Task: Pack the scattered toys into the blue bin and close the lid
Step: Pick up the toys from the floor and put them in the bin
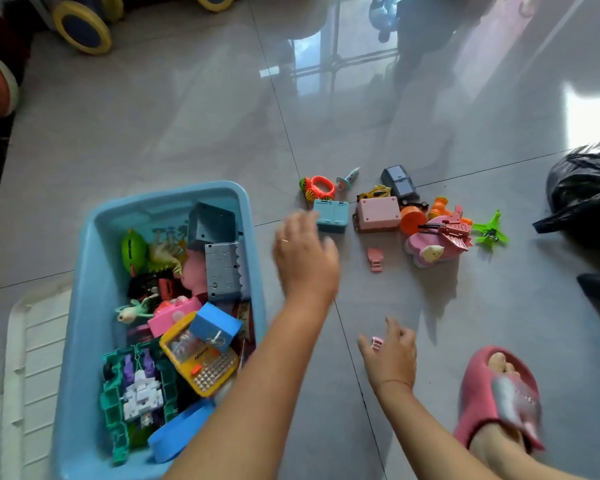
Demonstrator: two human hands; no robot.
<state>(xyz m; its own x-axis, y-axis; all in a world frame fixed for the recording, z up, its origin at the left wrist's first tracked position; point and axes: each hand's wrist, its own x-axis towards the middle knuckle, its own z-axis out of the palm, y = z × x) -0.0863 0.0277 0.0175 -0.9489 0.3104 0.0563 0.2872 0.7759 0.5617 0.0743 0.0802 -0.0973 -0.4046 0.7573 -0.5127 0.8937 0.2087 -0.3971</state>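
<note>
Two hands: left hand point(305, 258) spread, empty; right hand point(392, 355) pinches small ribbed pink plastic piece point(377, 342)

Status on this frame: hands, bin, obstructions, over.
Left hand open, at teal box. Right hand pinching small pink piece. Blue bin unlidded, part full. Toys scattered on floor, nothing blocking.

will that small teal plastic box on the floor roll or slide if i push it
The small teal rectangular plastic box has flat faces, so it should not roll. It looks like hollow moulded plastic, so it is probably stiff and light. On the glossy tiled floor it may slide rather than tip.
</note>
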